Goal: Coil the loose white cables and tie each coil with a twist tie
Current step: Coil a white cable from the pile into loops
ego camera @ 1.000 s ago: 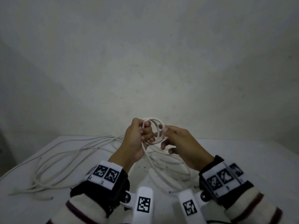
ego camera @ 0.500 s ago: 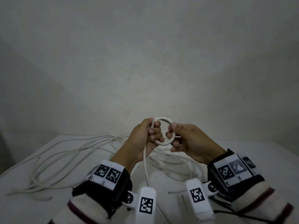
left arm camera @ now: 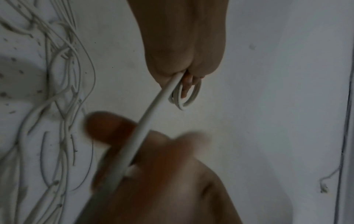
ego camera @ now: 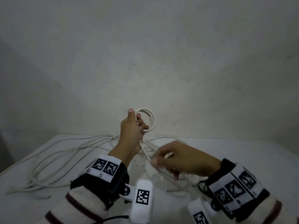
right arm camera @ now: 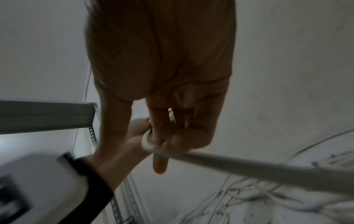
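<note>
while the left hand (ego camera: 131, 129) grips the coil (ego camera: 149, 118) aloft, the right hand (ego camera: 182, 159) below pinches its trailing cable (ego camera: 144, 150).

A plain, pale grey wall (ego camera: 145, 54) fills the upper part of the head view, dimly lit and brightest near its centre. Below it lies a white worktop (ego camera: 267, 156) with small dark specks. The right wrist view shows a grey metal shelf edge (right arm camera: 44, 116) on a perforated upright (right arm camera: 93, 133).
</note>
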